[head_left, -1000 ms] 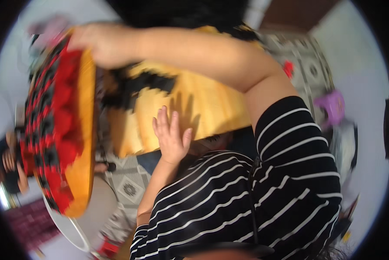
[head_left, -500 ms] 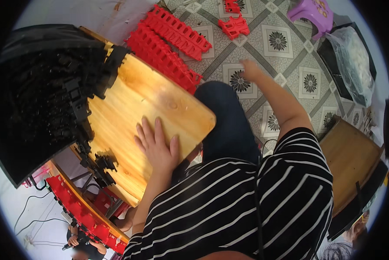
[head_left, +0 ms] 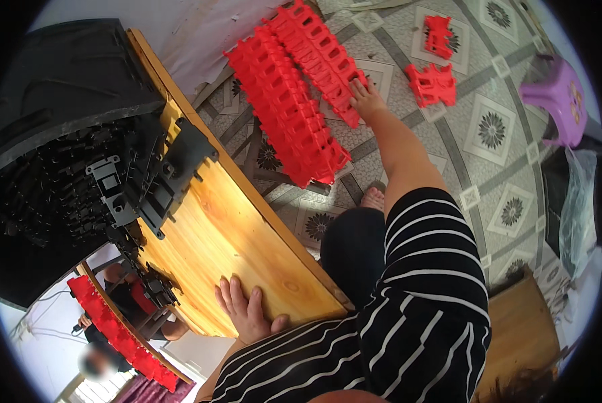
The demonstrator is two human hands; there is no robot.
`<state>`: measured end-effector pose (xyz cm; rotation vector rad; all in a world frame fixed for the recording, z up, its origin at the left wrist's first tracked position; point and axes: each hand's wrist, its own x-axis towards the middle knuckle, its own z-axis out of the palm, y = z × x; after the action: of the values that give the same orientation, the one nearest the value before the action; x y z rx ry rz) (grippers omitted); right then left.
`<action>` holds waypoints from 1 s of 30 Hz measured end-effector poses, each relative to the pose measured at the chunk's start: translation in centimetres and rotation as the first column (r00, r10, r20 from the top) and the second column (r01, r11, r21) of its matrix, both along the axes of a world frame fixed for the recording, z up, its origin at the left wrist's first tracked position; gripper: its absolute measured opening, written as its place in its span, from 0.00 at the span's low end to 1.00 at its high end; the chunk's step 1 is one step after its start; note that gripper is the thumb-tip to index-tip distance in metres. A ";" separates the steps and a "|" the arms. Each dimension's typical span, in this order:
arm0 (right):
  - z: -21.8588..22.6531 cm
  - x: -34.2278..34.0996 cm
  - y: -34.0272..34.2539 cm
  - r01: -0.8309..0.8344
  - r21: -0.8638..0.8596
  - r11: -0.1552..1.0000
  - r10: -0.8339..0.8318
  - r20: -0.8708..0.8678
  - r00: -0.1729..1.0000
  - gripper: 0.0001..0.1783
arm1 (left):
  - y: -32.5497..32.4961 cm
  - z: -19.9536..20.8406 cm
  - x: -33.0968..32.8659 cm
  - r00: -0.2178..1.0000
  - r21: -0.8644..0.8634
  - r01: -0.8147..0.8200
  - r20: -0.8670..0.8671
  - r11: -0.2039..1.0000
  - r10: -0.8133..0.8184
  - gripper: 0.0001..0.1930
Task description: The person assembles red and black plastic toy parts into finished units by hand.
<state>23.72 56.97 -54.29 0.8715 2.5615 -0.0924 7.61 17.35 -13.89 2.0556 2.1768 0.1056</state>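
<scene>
Fingers (head_left: 238, 295) of the left hand (head_left: 253, 328) spread across the table (head_left: 234, 255); upper centre, the right hand (head_left: 370, 104) reaches a red row (head_left: 324, 59), grip unclear, apparently unlifted from the floor (head_left: 442, 134).

Tiled floor (head_left: 452, 138) is supporting purple stool (head_left: 557, 94); pale wall (head_left: 204, 33) is rising beyond desk (head_left: 207, 245); light is brightening its wood. Lower left: maroon curtain (head_left: 145, 393) is hanging beside bright window (head_left: 99, 388).

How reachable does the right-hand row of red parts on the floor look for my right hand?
Yes, most likely: your right hand is at the near end of that red row, fingers at its edge, and nothing visible blocks the way.
</scene>
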 end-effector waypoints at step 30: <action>48.4 7.0 -26.3 -0.088 0.471 0.878 0.462 -0.782 0.419 0.17 | -1.5 6.2 2.7 -0.026 0.096 -0.364 0.993 0.926 -0.113 0.53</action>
<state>30.74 30.69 -5.91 0.5186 3.8167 0.0656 10.35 15.85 -7.65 0.9503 1.2297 1.5816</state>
